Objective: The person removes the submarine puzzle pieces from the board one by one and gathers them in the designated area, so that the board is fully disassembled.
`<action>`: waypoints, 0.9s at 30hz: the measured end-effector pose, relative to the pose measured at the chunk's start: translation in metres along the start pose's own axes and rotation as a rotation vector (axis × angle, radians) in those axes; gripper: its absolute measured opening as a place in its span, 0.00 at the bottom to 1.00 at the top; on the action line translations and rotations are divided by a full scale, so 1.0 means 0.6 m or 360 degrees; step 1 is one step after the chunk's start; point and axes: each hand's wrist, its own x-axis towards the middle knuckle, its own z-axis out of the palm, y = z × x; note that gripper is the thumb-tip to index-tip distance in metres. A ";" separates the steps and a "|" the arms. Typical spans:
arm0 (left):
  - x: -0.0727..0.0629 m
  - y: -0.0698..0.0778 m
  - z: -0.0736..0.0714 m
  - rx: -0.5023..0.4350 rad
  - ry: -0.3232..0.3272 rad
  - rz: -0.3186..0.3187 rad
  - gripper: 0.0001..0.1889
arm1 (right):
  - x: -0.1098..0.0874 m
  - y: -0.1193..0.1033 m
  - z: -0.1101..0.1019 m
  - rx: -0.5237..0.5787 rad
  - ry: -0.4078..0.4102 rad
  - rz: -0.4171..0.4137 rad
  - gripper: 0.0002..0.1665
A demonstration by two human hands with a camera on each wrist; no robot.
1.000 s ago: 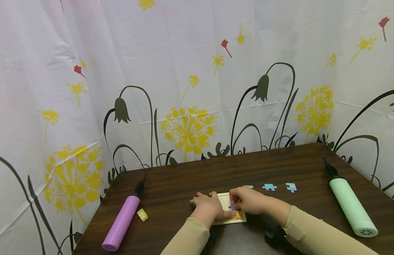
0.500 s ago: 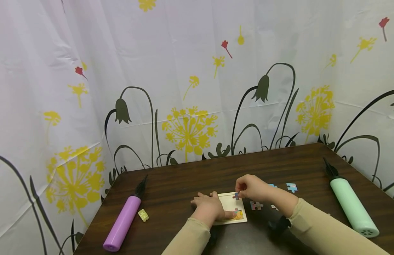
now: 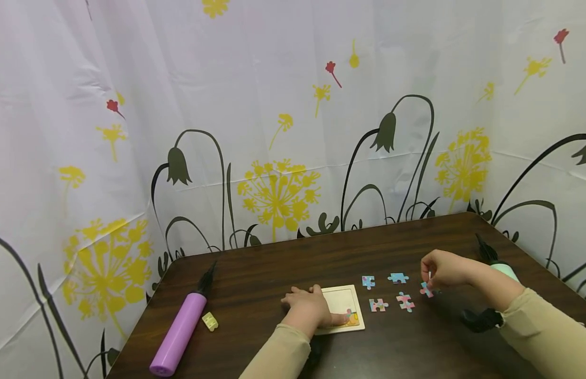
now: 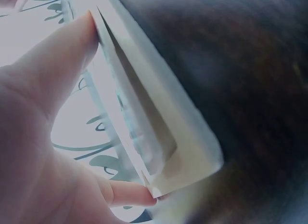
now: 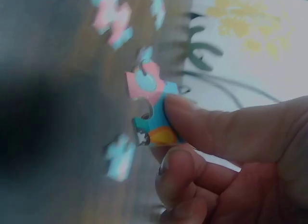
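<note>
A pale wooden puzzle tray [image 3: 339,296] lies on the dark table, with assembled pieces [image 3: 352,319] showing in its lower right corner. My left hand [image 3: 308,309] rests over the tray's left side, thumb extended across the lower part; in the left wrist view the thumb [image 4: 62,55] and a finger touch the tray's raised frame [image 4: 159,123]. To the right, my right hand [image 3: 446,271] pinches a jigsaw piece [image 3: 426,289] between thumb and fingers. Close up, that piece [image 5: 153,106] is pink, blue and orange.
Loose jigsaw pieces lie right of the tray, among them a blue one [image 3: 398,278] and a pink one [image 3: 405,301]. A purple hand pump [image 3: 181,331] and a small yellow block [image 3: 210,321] lie left. A green pump [image 3: 505,271] is partly hidden behind the right arm.
My right hand has moved right, from above the tray to beyond the loose pieces, carrying a jigsaw piece. More loose pieces are uncovered. The left hand has stayed on the tray.
</note>
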 end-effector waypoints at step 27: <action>-0.008 -0.015 -0.004 -0.0157 0.0018 0.0048 0.57 | 0.012 -0.057 0.067 -0.0127 0.0215 -0.0078 0.13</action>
